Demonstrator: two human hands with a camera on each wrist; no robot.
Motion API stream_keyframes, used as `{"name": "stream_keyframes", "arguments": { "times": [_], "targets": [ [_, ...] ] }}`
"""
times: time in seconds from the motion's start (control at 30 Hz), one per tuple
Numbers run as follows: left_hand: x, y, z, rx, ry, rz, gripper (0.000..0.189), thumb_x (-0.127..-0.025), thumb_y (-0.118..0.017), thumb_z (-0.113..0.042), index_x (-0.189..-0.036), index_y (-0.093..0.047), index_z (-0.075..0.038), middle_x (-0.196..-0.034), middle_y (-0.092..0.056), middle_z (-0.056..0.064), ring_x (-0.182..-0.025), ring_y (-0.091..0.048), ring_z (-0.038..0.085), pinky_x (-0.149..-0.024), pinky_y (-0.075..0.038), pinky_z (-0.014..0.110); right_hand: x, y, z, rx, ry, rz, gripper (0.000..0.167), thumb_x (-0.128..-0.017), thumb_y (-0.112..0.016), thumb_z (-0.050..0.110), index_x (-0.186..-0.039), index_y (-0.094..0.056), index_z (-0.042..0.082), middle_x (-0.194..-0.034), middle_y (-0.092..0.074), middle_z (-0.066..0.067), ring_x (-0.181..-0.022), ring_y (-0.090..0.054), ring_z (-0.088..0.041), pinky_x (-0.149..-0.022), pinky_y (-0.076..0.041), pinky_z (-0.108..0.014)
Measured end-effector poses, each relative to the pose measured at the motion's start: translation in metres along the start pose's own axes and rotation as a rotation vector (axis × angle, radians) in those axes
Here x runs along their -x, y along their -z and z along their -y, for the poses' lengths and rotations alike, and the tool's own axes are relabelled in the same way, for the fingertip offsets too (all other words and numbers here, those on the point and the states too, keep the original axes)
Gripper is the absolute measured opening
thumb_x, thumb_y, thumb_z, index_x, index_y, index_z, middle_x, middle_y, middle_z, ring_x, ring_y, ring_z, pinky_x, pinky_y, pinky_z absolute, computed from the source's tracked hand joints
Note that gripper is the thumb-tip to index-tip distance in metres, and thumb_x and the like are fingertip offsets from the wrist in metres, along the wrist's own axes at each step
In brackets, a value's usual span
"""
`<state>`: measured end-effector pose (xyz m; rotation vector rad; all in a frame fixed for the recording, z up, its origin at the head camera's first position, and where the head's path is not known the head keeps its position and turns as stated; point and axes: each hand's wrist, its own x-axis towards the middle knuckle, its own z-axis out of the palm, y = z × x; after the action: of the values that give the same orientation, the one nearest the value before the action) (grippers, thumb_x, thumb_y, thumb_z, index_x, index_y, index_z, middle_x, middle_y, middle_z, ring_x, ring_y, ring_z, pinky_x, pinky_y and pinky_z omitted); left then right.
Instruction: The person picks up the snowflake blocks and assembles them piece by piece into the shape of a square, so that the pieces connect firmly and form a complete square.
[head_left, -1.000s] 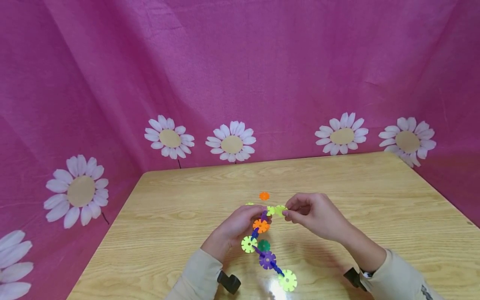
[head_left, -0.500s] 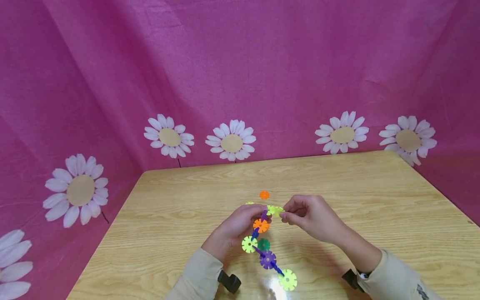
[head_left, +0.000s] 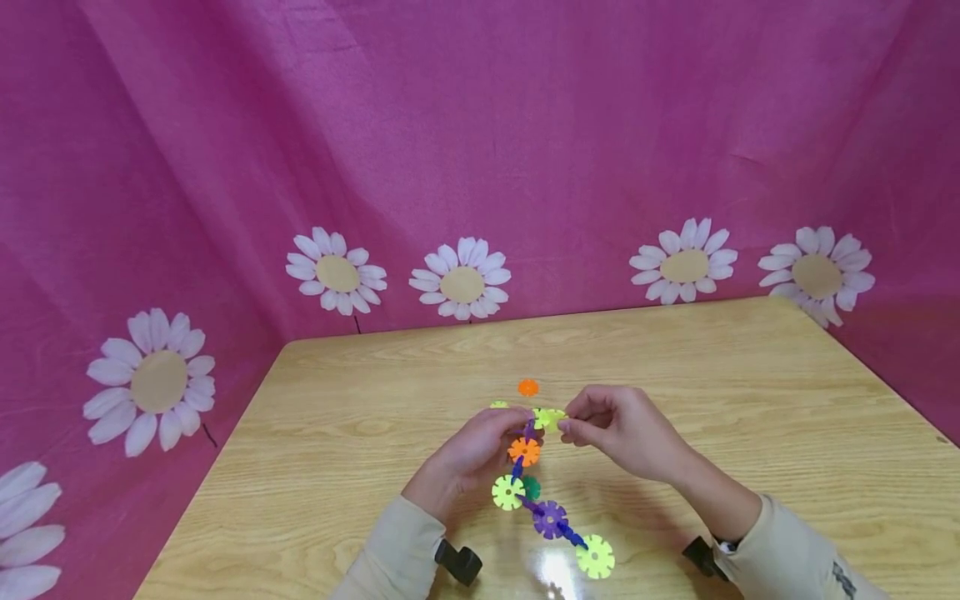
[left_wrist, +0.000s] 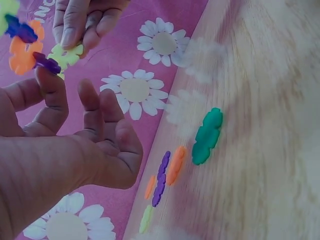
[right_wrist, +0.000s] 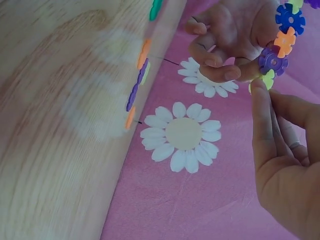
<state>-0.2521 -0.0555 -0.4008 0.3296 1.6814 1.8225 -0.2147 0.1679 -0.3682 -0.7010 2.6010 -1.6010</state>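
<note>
A chain of slotted plastic snowflake discs, yellow-green, purple, blue and orange (head_left: pixel 524 452), hangs above the table. My left hand (head_left: pixel 483 447) pinches it near its upper end, at a purple disc (left_wrist: pixel 47 63). Between finger and thumb of my right hand (head_left: pixel 628 429) is a yellow-green disc (head_left: pixel 555 420), overlapping the yellow-green disc at the chain's upper end. The right wrist view shows my right fingertips (right_wrist: pixel 259 86) at that yellow-green piece, just below the purple disc (right_wrist: pixel 273 61). At the chain's low end dangles another yellow-green disc (head_left: pixel 596 557).
Loose discs lie on the wooden table (head_left: pixel 360 417): an orange disc (head_left: pixel 528 387) beyond the hands, a green disc (left_wrist: pixel 208 136), purple discs (left_wrist: pixel 161 177) and a yellow-green disc (left_wrist: pixel 145 219). A pink curtain (head_left: pixel 525 150) with printed daisies stands behind the table.
My right hand has moved slightly left, bringing its yellow-green disc over the chain's end disc. The chain's lower part has swung a little to the right. My left hand stays nearly still.
</note>
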Motion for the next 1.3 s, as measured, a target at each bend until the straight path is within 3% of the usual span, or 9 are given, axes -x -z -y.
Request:
{"name": "stream_keyframes", "arguments": {
  "times": [0.13,0.37,0.63,0.8,0.93,1.03,1.2,1.3],
  "targets": [
    [-0.0003,-0.0011,0.0007,-0.003,0.010,-0.035,0.027,-0.101,-0.050,-0.031,-0.091,-0.066,-0.013,-0.090,-0.062,-0.003,-0.089,-0.055,0.013,-0.084,-0.041,0.032,-0.0021,0.0015,-0.0029,-0.057,-0.015,0.033,0.008,-0.093,-0.068,0.006,-0.095,-0.068,-0.001,-0.087,-0.073,-0.012,-0.077,-0.074,-0.012,-0.071,-0.060,-0.027],
    [-0.0001,-0.0028,0.0011,-0.018,0.013,-0.032,0.034,-0.102,-0.047,-0.036,-0.113,-0.064,-0.009,-0.108,-0.061,0.001,-0.104,-0.057,0.020,-0.088,-0.046,0.034,-0.0042,0.0032,-0.0056,-0.113,-0.033,0.094,0.010,-0.094,-0.067,0.005,-0.097,-0.067,-0.005,-0.089,-0.073,-0.016,-0.078,-0.074,-0.015,-0.072,-0.061,-0.037],
    [0.0005,-0.0034,0.0001,-0.083,-0.021,-0.046,0.030,-0.102,-0.047,-0.028,-0.102,-0.067,-0.005,-0.105,-0.061,0.002,-0.103,-0.057,0.020,-0.097,-0.039,0.038,-0.0051,0.0004,-0.0034,-0.125,-0.034,0.119,0.016,-0.093,-0.069,0.010,-0.098,-0.067,-0.005,-0.089,-0.073,-0.016,-0.077,-0.074,-0.017,-0.073,-0.060,-0.041],
    [0.0008,-0.0021,0.0019,-0.059,-0.049,-0.021,0.025,-0.101,-0.047,-0.025,-0.094,-0.066,-0.011,-0.099,-0.060,-0.002,-0.100,-0.054,0.016,-0.096,-0.038,0.035,-0.0051,-0.0001,-0.0004,-0.105,-0.041,0.132,0.015,-0.092,-0.069,0.008,-0.099,-0.066,-0.006,-0.088,-0.073,-0.015,-0.078,-0.075,-0.021,-0.072,-0.061,-0.040],
    [0.0011,-0.0002,0.0027,-0.039,-0.058,-0.002,0.026,-0.102,-0.047,-0.026,-0.094,-0.068,-0.012,-0.097,-0.061,-0.003,-0.099,-0.055,0.016,-0.096,-0.039,0.035,-0.0053,0.0001,0.0003,-0.098,-0.029,0.159,0.017,-0.092,-0.070,0.008,-0.101,-0.066,-0.005,-0.090,-0.073,-0.019,-0.080,-0.075,-0.026,-0.072,-0.061,-0.039],
    [0.0012,0.0003,0.0026,-0.028,-0.063,0.011,0.027,-0.102,-0.047,-0.026,-0.095,-0.069,-0.011,-0.095,-0.063,-0.003,-0.098,-0.057,0.016,-0.094,-0.042,0.033,-0.0051,-0.0001,0.0000,-0.097,-0.026,0.172,0.018,-0.091,-0.072,0.010,-0.102,-0.067,-0.004,-0.092,-0.074,-0.020,-0.080,-0.075,-0.023,-0.072,-0.061,-0.039],
    [0.0004,-0.0003,0.0022,-0.019,-0.062,0.040,0.027,-0.102,-0.045,-0.024,-0.096,-0.068,-0.011,-0.096,-0.064,-0.003,-0.099,-0.058,0.019,-0.088,-0.047,0.030,-0.0023,0.0022,0.0012,-0.061,-0.029,0.177,0.024,-0.090,-0.074,0.013,-0.106,-0.067,-0.004,-0.092,-0.075,-0.012,-0.082,-0.074,-0.022,-0.074,-0.061,-0.037],
    [-0.0014,0.0000,0.0010,-0.014,-0.048,0.024,0.027,-0.102,-0.047,-0.025,-0.100,-0.069,-0.009,-0.100,-0.064,-0.002,-0.105,-0.058,0.023,-0.092,-0.046,0.032,-0.0010,0.0089,0.0020,0.003,-0.022,0.196,0.031,-0.089,-0.076,0.020,-0.110,-0.068,-0.002,-0.097,-0.075,-0.010,-0.084,-0.074,-0.020,-0.074,-0.060,-0.030]
  ]
}}
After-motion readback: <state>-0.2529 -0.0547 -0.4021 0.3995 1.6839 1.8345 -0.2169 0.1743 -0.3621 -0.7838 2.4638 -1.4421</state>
